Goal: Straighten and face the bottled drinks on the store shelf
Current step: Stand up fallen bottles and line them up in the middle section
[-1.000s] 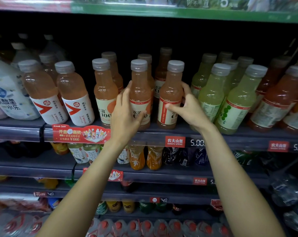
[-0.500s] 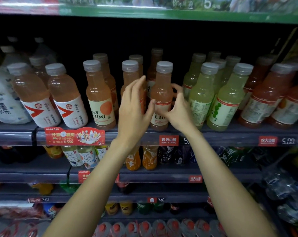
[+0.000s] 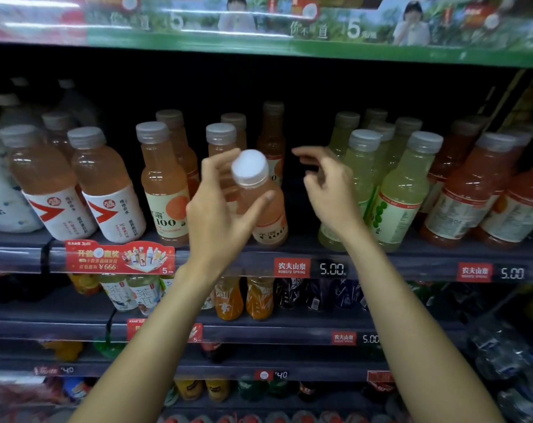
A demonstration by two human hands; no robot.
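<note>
So the person is mid-straighten on the orange row. The left hand (image 3: 220,209) has its fingers and thumb wrapped round an orange bottle (image 3: 260,203), which is tipped forward toward the camera, cap (image 3: 249,167) leaning out past the shelf (image 3: 381,257) edge while its base looks like it sits on the shelf front. The label is partly showing, low down, and reads as facing roughly outward. The right hand (image 3: 329,190) is loose, fingers lightly curled, holding nothing, hovering just beside the green bottles (image 3: 396,193) and a gap in the row.

Best guess at the step: pulling this bottle to the front and turning it to face. Next move probably calls for standing it upright, flush with the neighbour orange bottle (image 3: 164,184) on its left, label square to the aisle. The free hand could steady it or reach into the gap for the one behind. Risk is the tilt; let go now and it likely topples off the edge.

Versus a second ago: both hands were then on upright bottles standing in the row, left on one, right on the next. Half a second ago the hands had come together around that right one. Now it's the only one being handled, it's tilted out, and the right hand has let go and moved off to the right. The view has also shifted closer and a bit up.
</note>
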